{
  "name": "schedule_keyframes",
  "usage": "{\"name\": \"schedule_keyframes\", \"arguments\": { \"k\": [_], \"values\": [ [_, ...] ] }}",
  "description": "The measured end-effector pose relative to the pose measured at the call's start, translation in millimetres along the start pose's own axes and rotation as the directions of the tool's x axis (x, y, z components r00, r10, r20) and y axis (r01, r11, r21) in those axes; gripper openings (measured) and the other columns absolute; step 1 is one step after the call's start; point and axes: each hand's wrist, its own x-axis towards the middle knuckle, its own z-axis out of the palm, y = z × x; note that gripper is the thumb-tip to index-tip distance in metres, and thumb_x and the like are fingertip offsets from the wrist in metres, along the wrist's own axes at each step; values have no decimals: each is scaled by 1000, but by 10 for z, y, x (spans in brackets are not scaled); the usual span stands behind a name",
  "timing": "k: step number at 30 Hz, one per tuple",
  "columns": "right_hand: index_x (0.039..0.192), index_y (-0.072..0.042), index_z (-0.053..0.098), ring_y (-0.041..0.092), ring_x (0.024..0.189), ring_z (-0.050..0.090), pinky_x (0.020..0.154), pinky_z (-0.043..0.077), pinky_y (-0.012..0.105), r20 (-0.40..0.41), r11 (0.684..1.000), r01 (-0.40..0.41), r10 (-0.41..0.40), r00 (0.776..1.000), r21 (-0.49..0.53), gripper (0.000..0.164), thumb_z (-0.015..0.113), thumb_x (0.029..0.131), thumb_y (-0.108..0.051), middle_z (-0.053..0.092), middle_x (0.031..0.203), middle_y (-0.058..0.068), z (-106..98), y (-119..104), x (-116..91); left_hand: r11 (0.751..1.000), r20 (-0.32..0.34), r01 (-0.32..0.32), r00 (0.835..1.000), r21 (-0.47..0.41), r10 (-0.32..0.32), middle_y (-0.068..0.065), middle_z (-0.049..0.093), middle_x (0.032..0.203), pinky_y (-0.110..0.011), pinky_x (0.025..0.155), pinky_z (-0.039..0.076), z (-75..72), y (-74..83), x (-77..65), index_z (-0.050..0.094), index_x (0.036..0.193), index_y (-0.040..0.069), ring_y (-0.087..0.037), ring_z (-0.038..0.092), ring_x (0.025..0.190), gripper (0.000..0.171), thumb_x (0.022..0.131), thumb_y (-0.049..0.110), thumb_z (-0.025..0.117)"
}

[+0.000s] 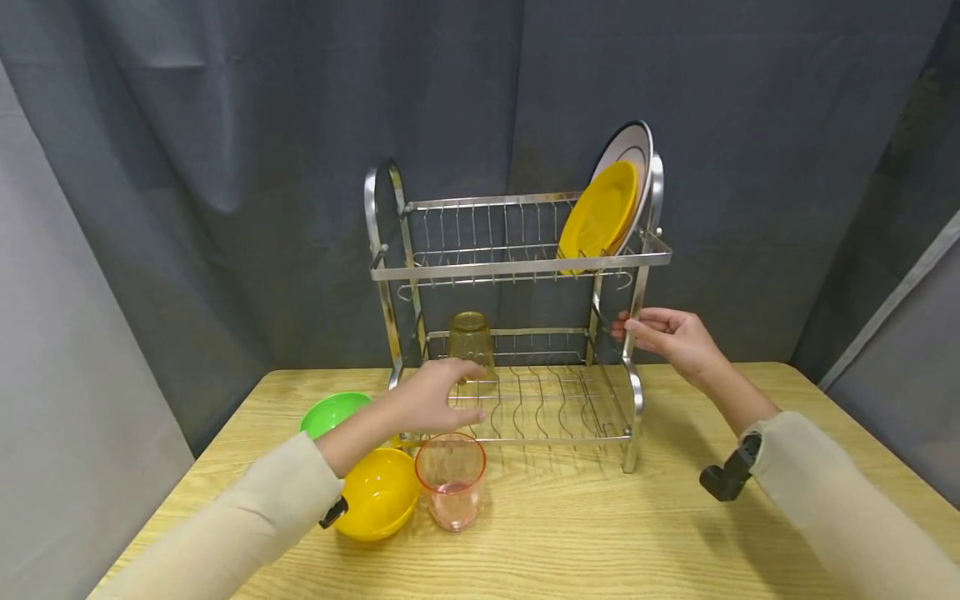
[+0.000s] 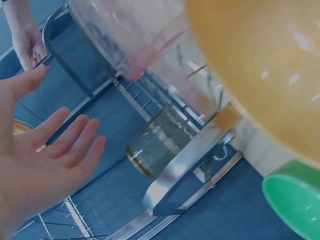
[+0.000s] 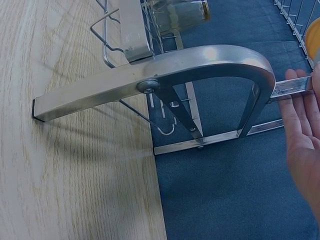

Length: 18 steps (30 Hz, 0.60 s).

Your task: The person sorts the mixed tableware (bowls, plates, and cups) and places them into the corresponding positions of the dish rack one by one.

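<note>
Nearest the head camera, the cream sleeves [image 1: 247, 510] stretch over the bench [image 1: 540, 550], the left one partly above a yellow bowl [image 1: 377, 496]. The dish rack [image 1: 517, 268] stands upright on the bench, its long axis running left to right. The right hand [image 1: 670, 340] holds its right front upright about mid-height, the metal passing between thumb and fingers; the right wrist view shows the fingers lying behind the bar, and a black-capped foot [image 3: 35, 110]. The left hand [image 1: 442, 396] is empty, thumb and fingers apart, pointing rightward before the lower tier. In the head view it overlaps the amber tumbler [image 1: 468, 333], but the left wrist view shows the palm and a gap between fingers and glass. That tumbler stands on the lower tier's left part, axis vertical, narrower end up. A pink tumbler [image 1: 452, 483] stands mouth up on the bench, below the left hand. A green bowl [image 1: 333, 411] is beside the yellow one. The head view alone shows the white plate [image 1: 637, 143] behind the yellow plate [image 1: 600, 212], both leaning at the upper tier's right end.
</note>
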Motion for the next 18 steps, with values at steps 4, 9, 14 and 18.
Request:
{"name": "schedule_keyframes", "arguments": {
  "k": [4,9,14,18],
  "values": [
    [97,-21,73,2,88,74,83,57,12,2,1000,2,-2,1000,9,19,60,96,-6,77,96,-13,0,2,6,1000,-21,-20,1000,15,20,-9,61,138,-46,105,51,91,-10,-118,56,135,9,-29,59,123,56,87,32,72],
    [97,-21,73,1,88,74,83,56,11,1,1000,14,-14,1000,5,20,60,96,-6,77,96,-13,2,3,9,999,-33,-20,999,25,21,-9,61,138,-48,105,50,201,-29,-242,57,134,11,-29,59,125,56,86,37,71],
    [97,-22,73,1,88,74,83,56,11,-3,1000,7,-7,1000,-1,20,60,96,-7,77,95,-13,6,6,6,1000,-25,-4,1000,28,5,-8,59,140,-51,105,49,307,-53,-349,57,134,13,-30,57,128,58,85,43,68],
    [97,-22,73,0,88,73,83,56,10,-6,1000,5,-5,1000,0,20,60,96,-7,77,95,-14,7,9,2,999,-15,5,1000,33,-5,-8,58,142,-54,107,47,368,-58,-415,56,135,14,-32,53,133,62,83,47,67]
  ]
}}
